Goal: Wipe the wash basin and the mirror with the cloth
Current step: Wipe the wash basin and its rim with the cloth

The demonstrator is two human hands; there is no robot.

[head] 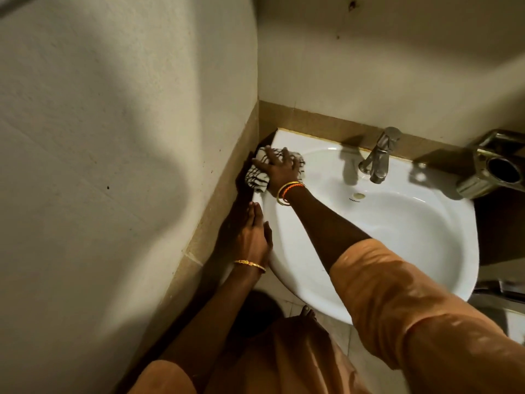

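A white wash basin (pixel 403 228) is fixed in the corner of two walls. My right hand (pixel 279 169) presses a white cloth with black checks (pixel 257 177) flat on the basin's back left rim, close to the corner. My left hand (pixel 254 237) rests on the basin's left edge nearer to me, fingers together, holding nothing. A steel tap (pixel 379 160) stands at the back of the basin. No mirror is in view.
A metal holder (pixel 494 169) is mounted on the wall right of the basin. A brown tile band (pixel 210 223) runs along both walls at basin height. Tiled floor and my bare foot (pixel 308 311) show below the basin.
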